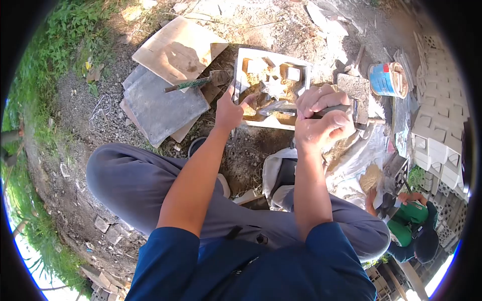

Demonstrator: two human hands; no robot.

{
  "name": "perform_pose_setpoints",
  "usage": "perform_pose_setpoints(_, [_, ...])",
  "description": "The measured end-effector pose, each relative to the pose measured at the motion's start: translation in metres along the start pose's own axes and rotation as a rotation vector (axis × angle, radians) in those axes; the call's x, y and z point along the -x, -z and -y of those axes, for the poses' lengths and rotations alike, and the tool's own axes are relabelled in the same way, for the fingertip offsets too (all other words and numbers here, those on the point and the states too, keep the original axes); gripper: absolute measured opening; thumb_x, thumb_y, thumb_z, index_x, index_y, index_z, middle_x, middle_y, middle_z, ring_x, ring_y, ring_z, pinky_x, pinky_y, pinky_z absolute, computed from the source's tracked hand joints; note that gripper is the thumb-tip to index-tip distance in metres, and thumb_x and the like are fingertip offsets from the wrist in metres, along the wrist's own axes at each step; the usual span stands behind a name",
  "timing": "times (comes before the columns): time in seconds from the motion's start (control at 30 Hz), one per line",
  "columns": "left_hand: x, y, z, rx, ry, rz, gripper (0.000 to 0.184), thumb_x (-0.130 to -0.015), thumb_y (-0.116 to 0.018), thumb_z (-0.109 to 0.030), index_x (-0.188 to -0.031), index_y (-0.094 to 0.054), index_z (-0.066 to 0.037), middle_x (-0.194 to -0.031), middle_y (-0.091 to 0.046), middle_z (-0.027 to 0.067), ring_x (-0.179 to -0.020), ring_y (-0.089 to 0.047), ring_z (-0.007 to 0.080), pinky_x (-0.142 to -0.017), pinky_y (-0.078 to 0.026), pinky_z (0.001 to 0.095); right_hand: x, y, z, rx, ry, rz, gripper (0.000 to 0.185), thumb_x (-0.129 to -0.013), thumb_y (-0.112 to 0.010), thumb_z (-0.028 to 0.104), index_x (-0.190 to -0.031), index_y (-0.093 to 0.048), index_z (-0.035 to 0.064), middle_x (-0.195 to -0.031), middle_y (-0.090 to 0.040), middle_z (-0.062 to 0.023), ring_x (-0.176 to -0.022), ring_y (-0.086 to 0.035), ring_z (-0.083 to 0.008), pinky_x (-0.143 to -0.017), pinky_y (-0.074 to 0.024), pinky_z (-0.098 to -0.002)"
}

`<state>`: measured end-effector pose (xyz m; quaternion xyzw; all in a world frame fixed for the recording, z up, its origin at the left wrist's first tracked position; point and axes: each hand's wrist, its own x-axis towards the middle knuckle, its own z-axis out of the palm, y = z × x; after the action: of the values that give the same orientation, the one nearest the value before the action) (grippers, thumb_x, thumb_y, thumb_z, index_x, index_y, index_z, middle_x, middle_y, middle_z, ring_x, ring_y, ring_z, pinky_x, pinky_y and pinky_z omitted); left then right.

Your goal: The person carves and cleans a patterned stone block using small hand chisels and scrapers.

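Note:
In front of me lies a white block-shaped frame (273, 123) with a star-like middle and several hollows holding yellowish sand (253, 80). My left hand (231, 110) rests at its left edge, index finger stretched along the rim and thumb apart over the inside. My right hand (324, 118) is closed round the handle of a trowel (273, 107). The trowel's metal blade points left, over the near part of the frame. Left of the frame, a tool with a green-wrapped handle (188, 84) and a blocky head lies across some boards.
Plywood (175, 50) and a grey slab (165, 108) are stacked at left. A blue bucket (385, 80) stands at right, near a square block (354, 88) and plastic sheeting (346, 163). Pale blocks (437, 115) line the far right. Another person (411, 220) crouches at lower right.

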<state>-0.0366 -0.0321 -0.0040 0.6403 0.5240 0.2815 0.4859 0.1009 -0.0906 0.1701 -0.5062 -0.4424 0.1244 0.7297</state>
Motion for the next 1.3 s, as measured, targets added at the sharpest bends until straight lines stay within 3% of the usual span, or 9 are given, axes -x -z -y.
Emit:
perform_pose_setpoints(0.13, [0.001,0.006,-0.011,-0.089,0.03,0.005,0.072,-0.084,-0.08,-0.04,-0.135,-0.053,0.003,-0.114,-0.07,0.0205,-0.106,-0.067,0.0295,-0.092,-0.05,0.0378,0.005,-0.003,-0.007,-0.106,0.091,0.045,0.06,-0.099,-0.048,0.058,-0.072,-0.043,0.0051,-0.056,-0.042,-0.0022,-0.044,-0.04,-0.0103,-0.037,-0.032,-0.0236])
perform_pose_setpoints(0.2, [0.001,0.003,-0.011,-0.051,0.021,-0.018,0.072,-0.083,-0.08,-0.041,-0.137,-0.053,-0.001,-0.115,-0.07,0.0204,-0.108,-0.067,0.0305,-0.093,-0.05,0.0382,-0.004,-0.006,-0.008,-0.362,0.039,0.216,0.044,-0.101,-0.059,0.03,-0.068,-0.045,0.0045,-0.058,-0.048,-0.0025,-0.049,-0.044,-0.0085,-0.041,-0.0303,-0.0238])
perform_pose_setpoints(0.27, [0.003,0.002,-0.008,-0.071,0.034,-0.046,0.071,-0.083,-0.08,-0.04,-0.138,-0.053,-0.003,-0.115,-0.07,0.0198,-0.108,-0.068,0.0305,-0.092,-0.05,0.0394,-0.014,0.001,0.009,-0.312,-0.11,0.305,0.042,-0.099,-0.063,0.029,-0.068,-0.049,0.0042,-0.058,-0.047,-0.0004,-0.051,-0.042,-0.0073,-0.046,-0.0308,-0.0245])
perform_pose_setpoints(0.33, [0.005,0.003,-0.008,-0.076,0.062,-0.059,0.071,-0.083,-0.08,-0.04,-0.138,-0.054,-0.004,-0.115,-0.07,0.0206,-0.109,-0.067,0.0327,-0.092,-0.05,0.0406,-0.024,0.006,0.02,-0.221,-0.412,0.597,0.042,-0.098,-0.065,0.03,-0.068,-0.053,0.0023,-0.06,-0.047,0.0019,-0.054,-0.039,-0.006,-0.049,-0.0301,-0.0245])
perform_pose_setpoints(0.47, [0.006,0.0,0.0,-0.186,0.122,-0.044,0.074,-0.087,-0.068,-0.056,-0.137,-0.053,-0.003,-0.112,-0.068,0.0263,-0.108,-0.064,0.042,-0.089,-0.051,0.047,-0.033,0.01,0.039,0.136,-0.423,0.725,0.041,-0.099,-0.064,0.025,-0.066,-0.054,0.002,-0.058,-0.046,0.0048,-0.057,-0.037,-0.0041,-0.051,-0.0305,-0.0241])
perform_pose_setpoints(0.53, [0.01,0.004,-0.022,-0.201,0.278,0.046,0.072,-0.09,-0.065,-0.055,-0.14,-0.05,-0.004,-0.112,-0.068,0.0264,-0.108,-0.064,0.0432,-0.089,-0.051,0.0482,-0.031,0.009,0.042,0.138,-0.405,0.681,0.048,-0.101,-0.06,0.027,-0.061,-0.05,0.0028,-0.056,-0.046,0.0026,-0.053,-0.036,-0.0063,-0.048,-0.03,-0.0262])
perform_pose_setpoints(0.67, [0.008,-0.012,0.004,-0.282,0.158,-0.099,0.068,-0.096,-0.055,-0.053,-0.14,-0.047,-0.003,-0.111,-0.067,0.0276,-0.107,-0.064,0.0436,-0.089,-0.051,0.0494,-0.017,0.012,0.036,0.127,-0.378,0.38,0.048,-0.101,-0.061,0.026,-0.062,-0.049,0.0009,-0.053,-0.043,0.0038,-0.053,-0.034,-0.0036,-0.046,-0.0283,-0.026])
perform_pose_setpoints(0.97, [0.002,0.002,-0.019,-0.421,0.394,0.067,0.051,-0.1,-0.042,-0.051,-0.124,-0.058,-0.009,-0.105,-0.069,0.0247,-0.102,-0.065,0.0455,-0.088,-0.05,0.0552,-0.016,0.015,0.048,0.157,-0.355,0.437,0.044,-0.1,-0.061,0.018,-0.061,-0.047,0.0007,-0.051,-0.037,0.0,-0.05,-0.032,-0.0062,-0.044,-0.0256,-0.0302])
perform_pose_setpoints(1.3, [0.005,-0.004,-0.017,-0.38,0.192,-0.12,0.036,-0.104,-0.037,-0.032,-0.1,-0.061,-0.006,-0.088,-0.069,0.0243,-0.082,-0.065,0.0472,-0.074,-0.051,0.0579,-0.003,0.016,0.039,0.124,-0.304,0.38,0.043,-0.097,-0.061,0.011,-0.059,-0.043,0.0002,-0.049,-0.04,-0.0004,-0.046,-0.033,-0.0064,-0.042,-0.0251,-0.0284])
